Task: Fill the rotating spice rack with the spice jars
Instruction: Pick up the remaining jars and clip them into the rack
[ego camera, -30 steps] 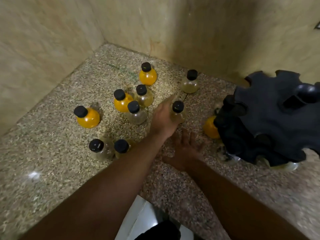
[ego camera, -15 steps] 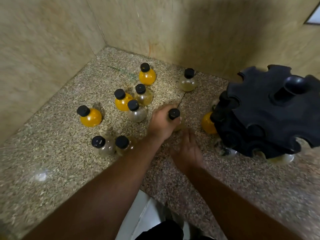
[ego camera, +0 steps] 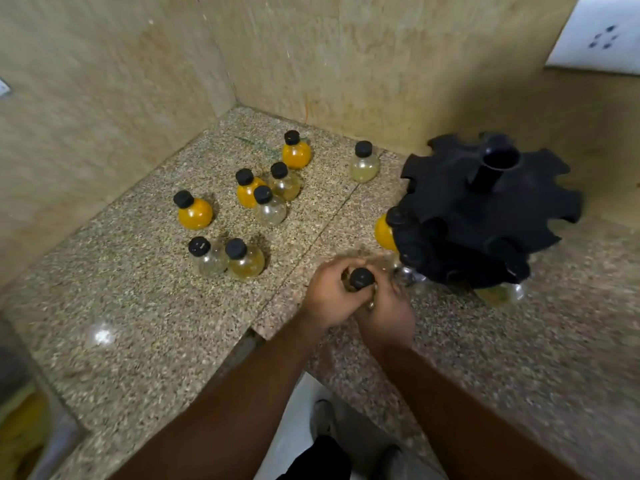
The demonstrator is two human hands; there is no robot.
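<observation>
Beige stone walls meet in a corner behind a speckled granite surface, with a white socket plate high on the right wall. On the right side of the surface stands the black rotating spice rack, its notched top disc around a hollow centre post; an orange jar hangs in a slot on its left side, and clear jars show blurred beneath its lower edge. Left of the rack, eight loose black-capped spice jars stand upright and well apart from it: an orange one nearest the corner, a pale one to its right, a tight cluster of three in the middle, a single orange one further left, and a touching pair closest to the person. Both bare forearms reach in from below. The left hand and right hand meet just in front of the rack, fingers curled and clamped together around one jar whose black cap pokes up between them; its body is hidden.
</observation>
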